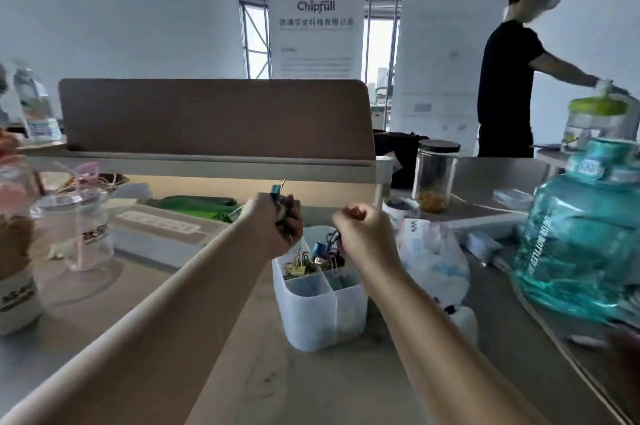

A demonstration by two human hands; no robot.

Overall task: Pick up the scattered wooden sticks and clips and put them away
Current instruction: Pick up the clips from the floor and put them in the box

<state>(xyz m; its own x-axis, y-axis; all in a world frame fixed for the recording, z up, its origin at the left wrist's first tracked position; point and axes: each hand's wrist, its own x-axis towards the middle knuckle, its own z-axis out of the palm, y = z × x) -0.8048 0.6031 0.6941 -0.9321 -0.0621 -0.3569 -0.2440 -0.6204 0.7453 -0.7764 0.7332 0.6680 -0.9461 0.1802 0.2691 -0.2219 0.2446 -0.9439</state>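
— Around the organizer box (322,317) on the counter (304,390), how much room is left?
— The near side lies open between the two forearms. To the left stand a plastic cup (91,234) and a power strip (156,224). To the right a plastic bag (433,251) sits just beside the box, with a teal water jug (581,251) beyond it. A brown partition (214,116) walls off the back.
— And the hands?
— The left hand (277,224) hovers just behind the box's left rear corner, fingers curled round a teal binder clip (277,190) that pokes out on top. The right hand (360,234) is a curled fist over the right rear compartment; whether it pinches anything I cannot tell.
— Other clips?
— Loose clips (311,260) fill both rear compartments, just below the hands.
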